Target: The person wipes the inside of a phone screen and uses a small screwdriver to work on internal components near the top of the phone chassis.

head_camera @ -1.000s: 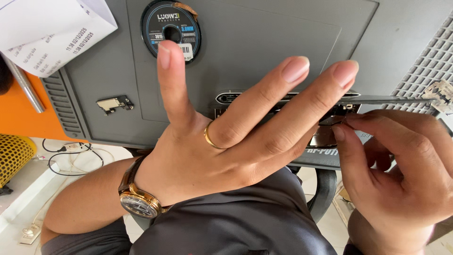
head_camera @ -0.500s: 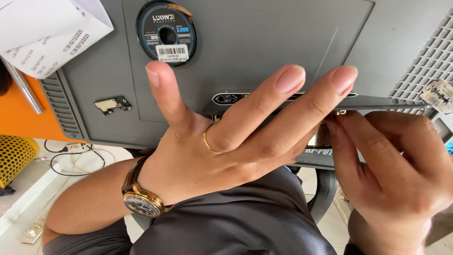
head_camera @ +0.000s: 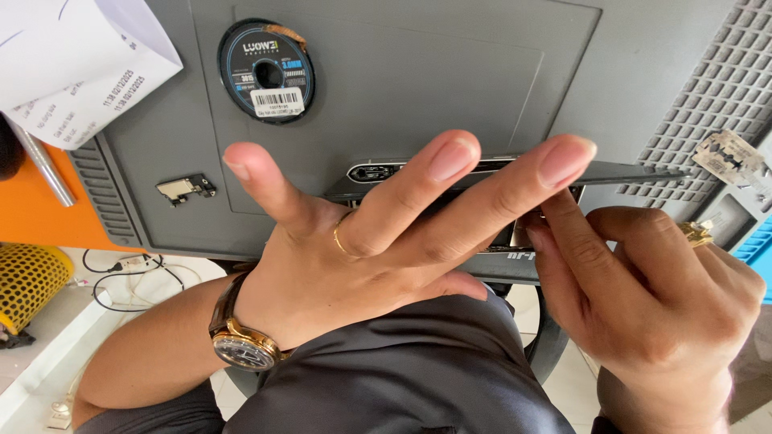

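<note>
My left hand (head_camera: 362,265), with a gold ring and a wristwatch, holds a thin dark flat device (head_camera: 619,172) edge-on. Two fingers lie stretched along its upper face, the thumb sits beneath, and the index finger sticks out to the left. A port opening (head_camera: 371,172) shows on the device's near edge. My right hand (head_camera: 651,305), also ringed, pinches a small silvery part (head_camera: 519,234) at the device's lower edge with thumb and forefinger. What lies between those fingertips is mostly hidden.
Behind the hands stands a large grey panel (head_camera: 450,72) with a black wire spool (head_camera: 266,70) and a small metal bracket (head_camera: 185,189) on it. A white paper slip (head_camera: 72,64) is at top left. A yellow perforated basket (head_camera: 28,281) and cables (head_camera: 129,277) lie below left.
My left index finger has swung down and to the left, away from the spool. My right fingers have closed in on the device's lower edge.
</note>
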